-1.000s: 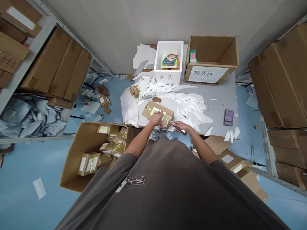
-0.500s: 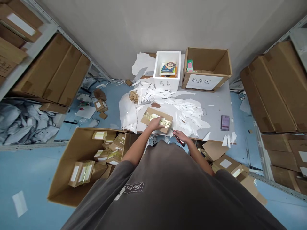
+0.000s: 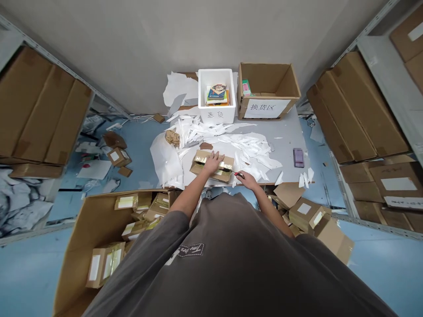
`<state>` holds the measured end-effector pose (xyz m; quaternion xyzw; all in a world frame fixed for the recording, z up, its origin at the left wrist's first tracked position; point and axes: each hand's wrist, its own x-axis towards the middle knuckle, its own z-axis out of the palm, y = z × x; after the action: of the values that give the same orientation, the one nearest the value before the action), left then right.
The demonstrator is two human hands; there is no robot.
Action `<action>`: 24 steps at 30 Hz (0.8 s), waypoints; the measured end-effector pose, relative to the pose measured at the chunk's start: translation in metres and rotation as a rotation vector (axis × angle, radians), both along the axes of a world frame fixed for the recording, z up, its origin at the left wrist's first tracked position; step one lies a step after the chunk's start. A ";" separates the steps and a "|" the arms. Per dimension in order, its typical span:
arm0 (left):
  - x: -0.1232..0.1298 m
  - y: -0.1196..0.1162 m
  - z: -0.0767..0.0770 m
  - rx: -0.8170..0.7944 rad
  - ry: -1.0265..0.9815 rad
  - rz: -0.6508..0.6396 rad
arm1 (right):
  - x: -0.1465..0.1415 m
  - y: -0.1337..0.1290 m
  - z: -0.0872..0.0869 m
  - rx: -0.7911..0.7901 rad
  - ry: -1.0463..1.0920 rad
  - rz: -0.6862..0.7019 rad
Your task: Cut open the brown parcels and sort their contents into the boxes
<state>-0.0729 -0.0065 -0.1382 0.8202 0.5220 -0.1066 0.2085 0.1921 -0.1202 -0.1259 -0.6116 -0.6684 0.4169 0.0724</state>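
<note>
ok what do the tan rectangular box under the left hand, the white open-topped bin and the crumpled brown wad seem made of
The tan box under the left hand: likely cardboard; matte, stiff flaps, glossy yellowish tape. The white bin: probably polystyrene foam, from its thick, smooth walls, though plastic is possible. The brown wad: apparently paper, dull and creased.

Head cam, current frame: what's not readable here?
All in the head view:
Contents of the small carton: only a dark slit shows, partly behind the left hand.
Tool: handle mostly inside the right hand, tip too small to tell.
Large carton, at left: partly hidden by the sleeve.
Purple item: face blurred.
Upper right cartons: cut off by the right edge.
</note>
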 end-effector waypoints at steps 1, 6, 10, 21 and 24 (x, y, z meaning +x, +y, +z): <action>-0.002 -0.001 -0.001 0.019 -0.008 -0.013 | -0.002 0.001 0.002 0.020 -0.053 0.030; -0.007 -0.010 -0.006 0.076 -0.035 -0.038 | -0.018 0.012 0.012 0.055 -0.327 0.154; -0.006 -0.015 -0.006 0.102 -0.042 -0.026 | -0.022 0.021 0.019 0.094 -0.447 0.222; -0.001 -0.027 0.007 0.113 -0.017 0.027 | -0.009 0.016 0.011 0.129 -0.492 0.156; 0.002 -0.029 0.008 0.118 -0.011 0.055 | 0.001 0.015 0.008 0.125 -0.505 0.087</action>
<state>-0.0711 -0.0354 -0.1307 0.8170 0.5484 -0.0652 0.1658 0.1926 -0.1050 -0.1182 -0.6612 -0.7156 0.2115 -0.0773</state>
